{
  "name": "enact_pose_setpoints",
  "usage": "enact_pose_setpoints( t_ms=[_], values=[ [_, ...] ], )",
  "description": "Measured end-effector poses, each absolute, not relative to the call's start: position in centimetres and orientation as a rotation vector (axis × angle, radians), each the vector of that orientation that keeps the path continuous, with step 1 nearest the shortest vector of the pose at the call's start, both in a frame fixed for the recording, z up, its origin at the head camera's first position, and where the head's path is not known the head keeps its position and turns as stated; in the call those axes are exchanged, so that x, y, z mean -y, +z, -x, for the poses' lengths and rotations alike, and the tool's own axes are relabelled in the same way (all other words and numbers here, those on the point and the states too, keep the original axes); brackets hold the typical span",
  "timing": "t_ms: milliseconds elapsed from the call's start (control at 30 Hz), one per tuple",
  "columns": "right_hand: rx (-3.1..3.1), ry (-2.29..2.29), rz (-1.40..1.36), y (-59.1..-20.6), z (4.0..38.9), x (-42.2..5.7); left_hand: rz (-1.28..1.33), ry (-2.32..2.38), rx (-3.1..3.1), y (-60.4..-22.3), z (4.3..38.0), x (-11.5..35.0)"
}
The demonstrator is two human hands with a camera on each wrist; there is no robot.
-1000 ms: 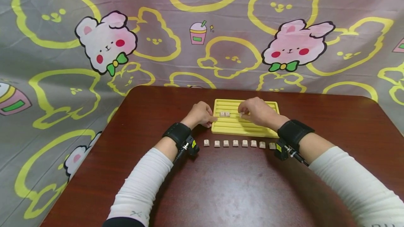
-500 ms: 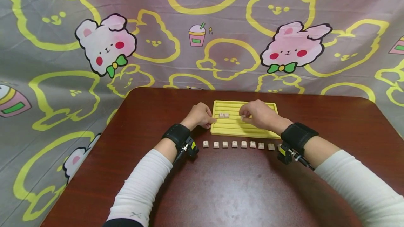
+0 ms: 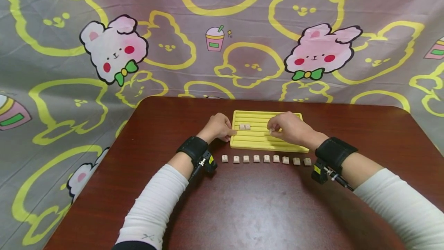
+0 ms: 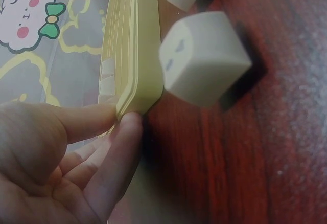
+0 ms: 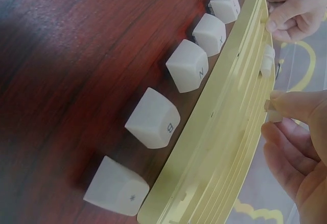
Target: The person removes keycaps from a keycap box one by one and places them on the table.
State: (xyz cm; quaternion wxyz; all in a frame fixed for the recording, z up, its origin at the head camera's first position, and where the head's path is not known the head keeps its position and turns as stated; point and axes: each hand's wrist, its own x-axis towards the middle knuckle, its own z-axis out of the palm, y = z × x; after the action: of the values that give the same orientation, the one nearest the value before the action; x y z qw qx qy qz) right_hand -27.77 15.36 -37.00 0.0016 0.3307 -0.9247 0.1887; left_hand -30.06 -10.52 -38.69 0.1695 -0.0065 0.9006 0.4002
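Note:
My right hand (image 3: 291, 127) is over the yellow ridged tray (image 3: 256, 144), pinching a pale keycap (image 5: 275, 114) between thumb and fingers. At the tray's left edge my left hand (image 3: 219, 127) grips the rim, thumb on top and fingers along its side, as the left wrist view shows. Two pale keycaps (image 3: 244, 127) sit side by side in one of the tray's grooves, near the left end. In front of the tray a row of several pale keycaps (image 3: 266, 159) stands on the table; letters such as B and N show on some in the right wrist view.
The dark red-brown wooden table (image 3: 256, 203) reaches back to a hanging cloth (image 3: 243, 18) printed with cartoon rabbits and yellow outlines. Each wrist wears a black strap (image 3: 334, 153) with a small camera, low over the table beside the keycap row.
My right hand has shifted slightly right along the tray, still pinching the keycap. Its wrist has moved off the row's rightmost keycap, now in plain view. My left hand stays at the rim.

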Motion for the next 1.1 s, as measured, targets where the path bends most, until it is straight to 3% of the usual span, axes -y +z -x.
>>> enact_pose_setpoints(
  t_ms=[1100],
  values=[
    [2.909,0.554,-1.058,-37.1,26.5,-17.1,0.015,1.145,-2.546,-38.8,30.3,10.5]
  ],
)
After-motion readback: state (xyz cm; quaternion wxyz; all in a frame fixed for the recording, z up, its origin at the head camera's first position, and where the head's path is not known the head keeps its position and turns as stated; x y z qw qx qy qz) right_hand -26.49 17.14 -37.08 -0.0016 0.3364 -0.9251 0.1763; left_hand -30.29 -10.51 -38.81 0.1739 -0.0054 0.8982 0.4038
